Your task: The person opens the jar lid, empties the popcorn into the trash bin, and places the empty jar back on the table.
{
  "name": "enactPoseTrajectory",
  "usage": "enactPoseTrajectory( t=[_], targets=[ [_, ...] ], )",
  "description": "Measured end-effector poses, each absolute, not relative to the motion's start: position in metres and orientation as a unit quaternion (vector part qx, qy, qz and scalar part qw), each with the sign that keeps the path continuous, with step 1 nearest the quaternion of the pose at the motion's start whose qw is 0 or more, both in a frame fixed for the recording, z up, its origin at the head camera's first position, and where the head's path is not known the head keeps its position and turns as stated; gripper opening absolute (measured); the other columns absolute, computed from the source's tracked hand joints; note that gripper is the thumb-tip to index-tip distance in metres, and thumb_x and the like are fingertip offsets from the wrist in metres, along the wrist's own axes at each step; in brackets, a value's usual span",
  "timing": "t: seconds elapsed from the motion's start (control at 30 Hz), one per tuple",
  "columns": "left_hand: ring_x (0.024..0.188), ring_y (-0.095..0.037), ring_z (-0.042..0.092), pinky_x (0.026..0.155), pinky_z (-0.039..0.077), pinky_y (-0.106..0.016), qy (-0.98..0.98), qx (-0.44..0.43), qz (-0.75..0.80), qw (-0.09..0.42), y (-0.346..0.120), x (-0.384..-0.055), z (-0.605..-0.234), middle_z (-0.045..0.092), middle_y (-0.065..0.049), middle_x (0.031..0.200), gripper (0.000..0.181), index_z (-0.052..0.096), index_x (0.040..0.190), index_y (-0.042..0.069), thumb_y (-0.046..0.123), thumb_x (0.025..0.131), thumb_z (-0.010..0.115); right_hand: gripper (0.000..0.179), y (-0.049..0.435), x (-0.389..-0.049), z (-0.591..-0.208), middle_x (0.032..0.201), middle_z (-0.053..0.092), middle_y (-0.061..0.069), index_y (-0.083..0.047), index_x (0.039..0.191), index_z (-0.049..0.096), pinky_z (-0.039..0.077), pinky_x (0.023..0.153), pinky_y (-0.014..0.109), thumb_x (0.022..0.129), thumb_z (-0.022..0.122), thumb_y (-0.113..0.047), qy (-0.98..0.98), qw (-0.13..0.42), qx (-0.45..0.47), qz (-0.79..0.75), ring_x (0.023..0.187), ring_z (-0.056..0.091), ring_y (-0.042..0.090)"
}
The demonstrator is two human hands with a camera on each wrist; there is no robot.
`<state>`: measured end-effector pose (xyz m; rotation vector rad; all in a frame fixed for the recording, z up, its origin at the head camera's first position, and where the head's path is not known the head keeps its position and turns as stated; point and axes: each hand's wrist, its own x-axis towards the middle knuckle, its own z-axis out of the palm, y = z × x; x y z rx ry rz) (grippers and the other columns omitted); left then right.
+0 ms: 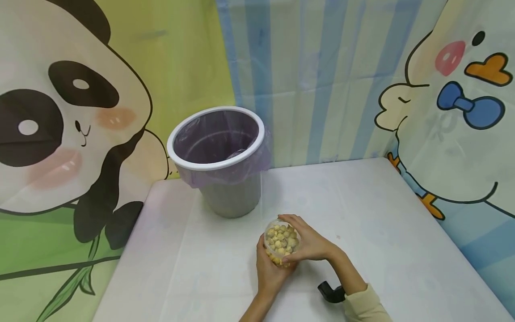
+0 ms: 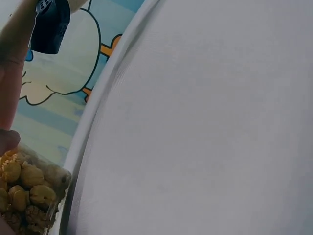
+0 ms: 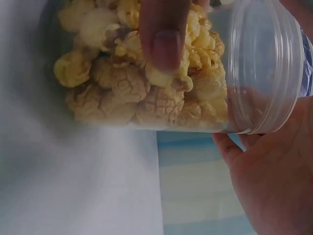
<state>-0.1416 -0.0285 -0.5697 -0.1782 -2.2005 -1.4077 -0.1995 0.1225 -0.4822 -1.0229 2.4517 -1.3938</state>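
Note:
A clear plastic jar [image 1: 281,239] full of round, yellowish popcorn is held between both hands over the white table. My left hand [image 1: 270,273] grips its lower side from the near left. Around the upper rim curls my right hand [image 1: 310,240], thumb on the near side and fingers on the far side. In the right wrist view the jar [image 3: 142,98] lies sideways, its clear ridged top [image 3: 266,63] beside the right palm, and a finger crosses the popcorn. Only a corner of the jar [image 2: 34,191] shows in the left wrist view.
Behind the hands, to the left, stands a grey bin [image 1: 231,197] with a white rim and a purple liner bag. A black curved device [image 1: 331,293] sits at the right wrist. Printed cartoon curtains [image 1: 306,80] border the white table [image 1: 209,277].

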Motion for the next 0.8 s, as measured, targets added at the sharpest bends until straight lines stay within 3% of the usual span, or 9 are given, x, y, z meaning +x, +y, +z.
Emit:
enactPoseTrajectory(
  t=[0.1, 0.2, 0.33, 0.6, 0.8],
  targets=[
    [0.117, -0.021, 0.046, 0.093, 0.043, -0.043, -0.827, -0.092, -0.477, 0.283, -0.031, -0.145, -0.56, 0.042, -0.007, 0.131, 0.101, 0.028, 0.14, 0.007, 0.046, 0.063, 0.08, 0.101, 0.129, -0.198, -0.485, 0.141, 0.033, 0.001, -0.027, 0.143, 0.028, 0.034, 0.092, 0.062, 0.06, 0.085, -0.035, 0.804, 0.068, -0.322, -0.496, 0.126, 0.034, 0.031],
    [0.116, -0.019, 0.046, 0.092, 0.044, -0.041, -0.847, -0.112, -0.422, 0.302, -0.034, -0.147, -0.547, 0.043, -0.007, 0.129, 0.1, 0.033, 0.137, 0.003, 0.05, 0.061, 0.078, 0.099, 0.136, -0.196, -0.487, 0.143, 0.031, 0.005, -0.019, 0.144, 0.028, 0.029, 0.093, 0.065, 0.063, 0.084, -0.023, 0.774, 0.063, -0.323, -0.541, 0.128, 0.031, 0.036],
    [0.113, -0.02, 0.046, 0.088, 0.046, -0.04, -0.871, -0.13, -0.362, 0.307, -0.037, -0.148, -0.529, 0.043, -0.009, 0.127, 0.101, 0.038, 0.135, 0.005, 0.053, 0.056, 0.078, 0.096, 0.144, -0.193, -0.487, 0.146, 0.028, 0.01, -0.012, 0.145, 0.027, 0.025, 0.096, 0.065, 0.065, 0.081, -0.011, 0.732, 0.064, -0.324, -0.595, 0.132, 0.025, 0.035],
    [0.1, -0.024, 0.052, 0.082, 0.047, -0.041, -0.9, -0.153, -0.276, 0.3, -0.04, -0.147, -0.499, 0.046, -0.013, 0.117, 0.104, 0.041, 0.133, 0.006, 0.049, 0.048, 0.081, 0.097, 0.151, -0.189, -0.494, 0.147, 0.025, 0.014, -0.01, 0.146, 0.023, 0.028, 0.091, 0.067, 0.069, 0.081, -0.017, 0.693, 0.06, -0.318, -0.644, 0.131, 0.022, 0.042],
    [0.105, -0.028, 0.051, 0.091, 0.043, -0.043, -0.918, -0.159, -0.244, 0.27, -0.042, -0.146, -0.484, 0.046, -0.014, 0.117, 0.103, 0.041, 0.132, 0.005, 0.051, 0.048, 0.08, 0.09, 0.146, -0.187, -0.497, 0.148, 0.024, 0.014, -0.01, 0.146, 0.025, 0.018, 0.094, 0.07, 0.072, 0.077, -0.014, 0.67, 0.062, -0.292, -0.679, 0.134, 0.017, 0.038]
  ],
)
